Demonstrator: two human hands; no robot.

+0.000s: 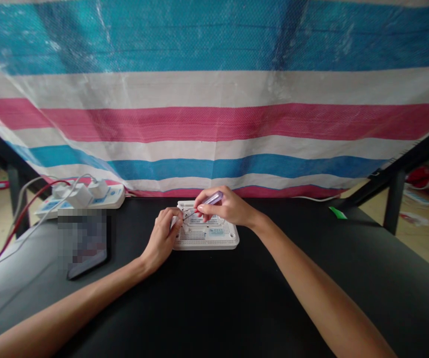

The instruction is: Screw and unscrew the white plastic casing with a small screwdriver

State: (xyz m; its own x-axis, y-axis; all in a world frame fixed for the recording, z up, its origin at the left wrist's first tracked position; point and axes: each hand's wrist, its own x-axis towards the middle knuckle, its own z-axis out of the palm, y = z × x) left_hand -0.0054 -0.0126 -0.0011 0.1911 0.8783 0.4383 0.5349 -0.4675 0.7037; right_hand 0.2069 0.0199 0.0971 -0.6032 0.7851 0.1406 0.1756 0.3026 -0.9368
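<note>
Right hand (pixel 226 208) pinches a purple-handled screwdriver (pixel 213 199) over a flat white plastic box (pixel 205 242), left hand (pixel 162 229) half-curled at its left, hold unclear.

Table (pixel 214 303): smooth, matt, sheen along left edge.
Case (pixel 219 242), near table's far edge: matt plastic, perforated.
Screwdriver (pixel 214 198): glossy translucent plastic handle; slim metal-looking shaft.
Power strip (pixel 116 198), far left corner: smooth plastic.
Sheet (pixel 214 89), beyond far edge: woven plastic, creased, glossy in patches.
</note>
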